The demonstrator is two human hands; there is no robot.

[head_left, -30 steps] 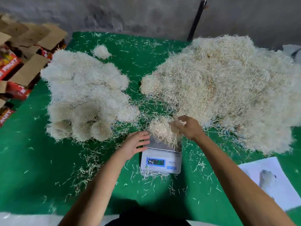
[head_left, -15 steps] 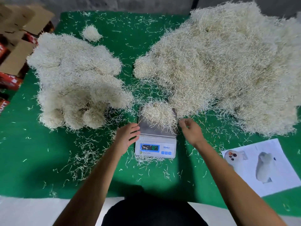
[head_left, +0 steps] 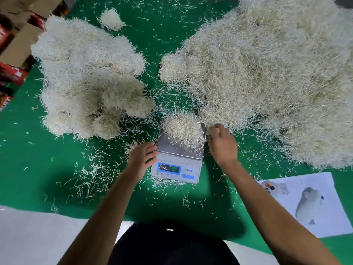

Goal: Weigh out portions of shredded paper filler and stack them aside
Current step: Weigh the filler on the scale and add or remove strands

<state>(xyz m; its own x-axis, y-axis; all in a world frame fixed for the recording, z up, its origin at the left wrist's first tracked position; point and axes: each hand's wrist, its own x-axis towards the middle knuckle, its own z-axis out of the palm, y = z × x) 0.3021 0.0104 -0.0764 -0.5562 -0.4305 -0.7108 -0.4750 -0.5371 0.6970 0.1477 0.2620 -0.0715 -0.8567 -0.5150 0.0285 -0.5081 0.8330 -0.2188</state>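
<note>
Green cloth (head_left: 47,169) is covering the table in the single head view, and one small digital scale (head_left: 178,159) is sitting on it near the middle, serving as the landmark. On the scale's steel pan a single rounded portion of shredded paper (head_left: 183,129) is lying, spilling a little over the far right edge; the display is glowing, but its digits are too blurred to read.

Two large heaps are flanking the scale. Beyond it and to its right, the big loose pile (head_left: 267,73) is spreading to the frame edge. Beyond it and to its left, the stack of weighed clumps (head_left: 86,77) is resting, with one small separate tuft (head_left: 111,19) lying farther back.

Two bare hands are working at the scale. The left hand (head_left: 142,158) is resting against the scale's left side, fingers relaxed and slightly spread, holding nothing. The right hand (head_left: 222,144) is hovering just beside the pan's right edge, fingers curled together, seemingly pinching a few strands.

One printed sheet (head_left: 305,203) is lying nearer than the scale, to its right. Cardboard boxes (head_left: 15,44) are standing far to its left, too cropped to count.
</note>
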